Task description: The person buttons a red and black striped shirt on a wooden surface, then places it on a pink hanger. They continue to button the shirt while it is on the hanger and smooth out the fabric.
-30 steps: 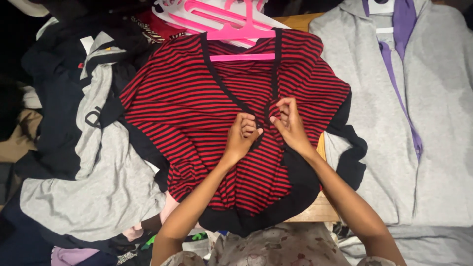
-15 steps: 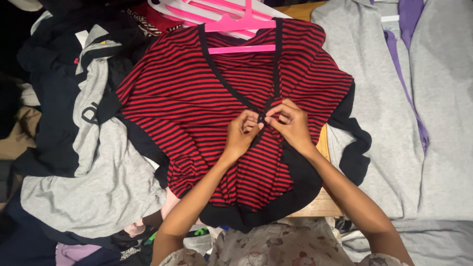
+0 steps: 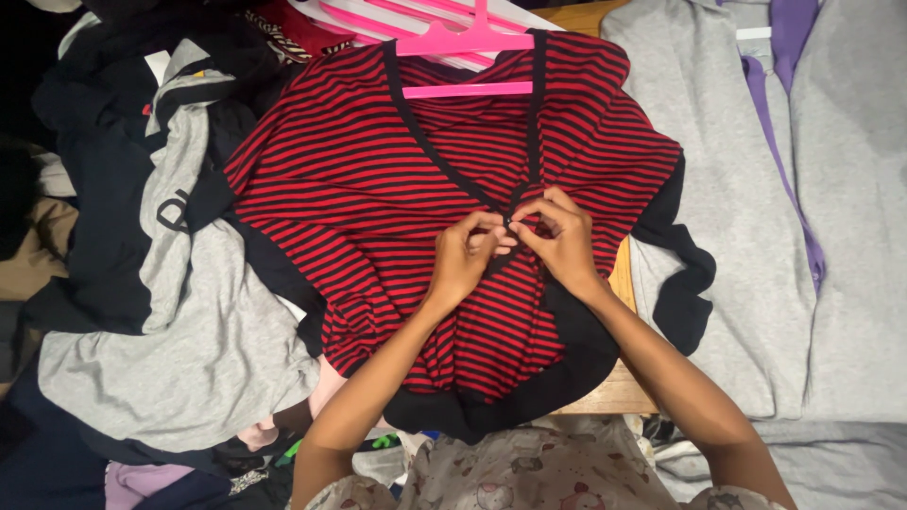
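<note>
**Red-and-black striped cardigan: both hands close on the top button**

Head view: Striped in red and black, the cardigan (image 3: pixel 378 198) lies flat on its pink hanger (image 3: pixel 468 57), spread over a heap of clothes with a strip of wooden table (image 3: pixel 619 397) showing under its hem. Compared with a second ago, the two hands sit tighter together at the bottom of the V-neck, where the black edging meets. The left hand (image 3: pixel 463 260) pinches the fabric edge, fingers narrow and curled. The right hand (image 3: pixel 567 241) pinches the opposite edge, thumb and forefinger nipped on a small dark button (image 3: pixel 508 223) between them. That closing-in suggests the fastening work is at its fine stage, the front edges being brought together at this one spot. A grey sweatshirt (image 3: pixel 179 359) lies to the left, and a grey hoodie with purple trim (image 3: pixel 756 189) to the right.
</note>
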